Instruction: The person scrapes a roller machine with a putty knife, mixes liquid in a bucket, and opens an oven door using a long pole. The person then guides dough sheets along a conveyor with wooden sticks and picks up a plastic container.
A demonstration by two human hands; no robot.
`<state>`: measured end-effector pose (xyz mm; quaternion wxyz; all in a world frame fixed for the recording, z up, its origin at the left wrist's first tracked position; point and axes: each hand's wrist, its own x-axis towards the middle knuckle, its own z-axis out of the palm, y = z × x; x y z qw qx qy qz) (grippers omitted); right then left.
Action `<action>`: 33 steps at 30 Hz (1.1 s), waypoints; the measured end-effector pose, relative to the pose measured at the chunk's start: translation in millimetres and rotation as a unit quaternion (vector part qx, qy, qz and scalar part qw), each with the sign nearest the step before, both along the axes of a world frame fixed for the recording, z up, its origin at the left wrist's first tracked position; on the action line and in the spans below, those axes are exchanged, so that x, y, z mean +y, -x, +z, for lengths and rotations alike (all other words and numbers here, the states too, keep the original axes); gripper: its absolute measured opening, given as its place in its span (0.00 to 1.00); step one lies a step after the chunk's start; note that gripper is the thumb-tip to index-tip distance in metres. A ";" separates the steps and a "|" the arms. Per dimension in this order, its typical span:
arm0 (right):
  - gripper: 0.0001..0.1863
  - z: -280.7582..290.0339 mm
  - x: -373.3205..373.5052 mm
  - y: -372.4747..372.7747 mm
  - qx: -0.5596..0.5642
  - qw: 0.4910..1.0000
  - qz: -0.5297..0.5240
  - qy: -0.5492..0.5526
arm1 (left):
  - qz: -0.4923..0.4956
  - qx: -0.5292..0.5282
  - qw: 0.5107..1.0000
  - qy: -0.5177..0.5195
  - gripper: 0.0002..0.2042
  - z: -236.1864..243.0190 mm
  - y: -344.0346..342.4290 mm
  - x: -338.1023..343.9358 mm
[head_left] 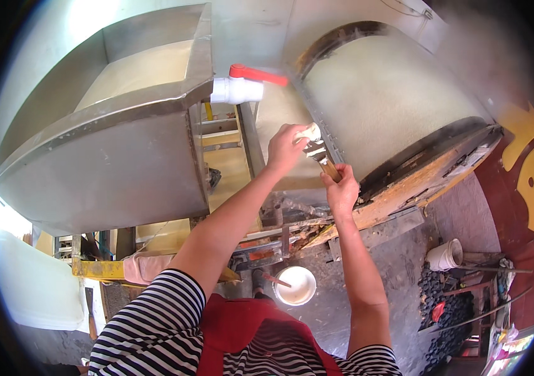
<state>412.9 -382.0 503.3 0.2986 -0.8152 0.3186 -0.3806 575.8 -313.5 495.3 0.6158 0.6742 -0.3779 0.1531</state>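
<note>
My left hand [284,150] is closed on a white pasty lump [309,132] against the blade of a scraper. My right hand [342,191] grips the scraper's wooden handle [330,169], tilted up toward the left hand, and white paste is smeared over its blade [314,150]. Both hands are at the left side of a large round drum [392,94] coated in a pale film, beside a long metal bar [320,119] along its edge.
A steel tank [116,169] of pale liquid is at left, with a white pipe [235,93] and red valve handle [259,76]. Below are a yellow frame [98,269] and a bucket of white liquid [295,269]. At lower right are another bucket [439,257] and black lumps [430,294].
</note>
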 end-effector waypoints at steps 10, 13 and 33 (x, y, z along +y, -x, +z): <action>0.18 -8.2 -13.2 8.8 -0.009 0.999 -0.029 0.032 | 0.021 -0.006 0.988 -0.154 0.08 -28.9 -9.1 10.9; 0.18 -7.1 -15.1 9.7 -0.036 0.998 -0.031 0.034 | 0.009 -0.086 0.956 -0.281 0.08 -42.8 -0.9 24.5; 0.17 -151.1 52.1 209.7 0.013 0.995 -0.070 -0.074 | -0.035 -0.151 0.899 -0.410 0.14 -37.6 12.7 33.5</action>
